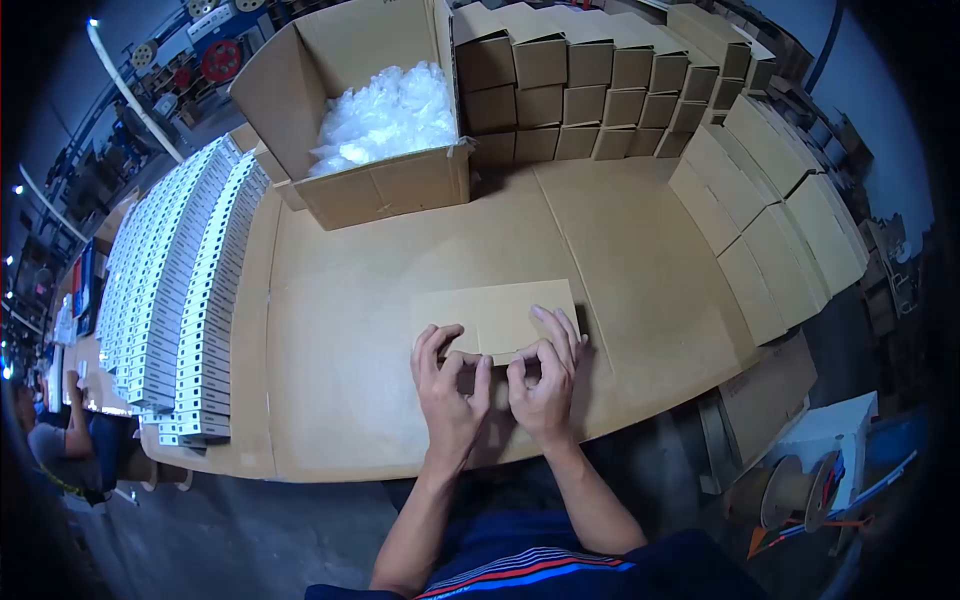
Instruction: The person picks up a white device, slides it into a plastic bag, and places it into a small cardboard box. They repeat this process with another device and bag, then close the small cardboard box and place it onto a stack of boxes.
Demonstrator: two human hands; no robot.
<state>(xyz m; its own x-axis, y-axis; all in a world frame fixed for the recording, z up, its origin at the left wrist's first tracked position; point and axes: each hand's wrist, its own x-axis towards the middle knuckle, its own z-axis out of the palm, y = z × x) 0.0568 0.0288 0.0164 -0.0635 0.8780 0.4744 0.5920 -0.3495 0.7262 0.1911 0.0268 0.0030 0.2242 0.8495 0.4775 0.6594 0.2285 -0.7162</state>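
In the head view, the box (512, 308) sits mid-way across your desk (345, 390). Your left hand (452, 395) meets it at 7 o'clock, your right hand (545, 390) at 5, fingers curled against it; whether they grip, I can't tell. White packs (170, 290) stand at 9, a carton (385, 190) of plastic (390, 115) at 11.

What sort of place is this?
Probably a packing station in a workshop or factory: stacked brown boxes, an open carton of clear plastic, and rows of small white boxes.
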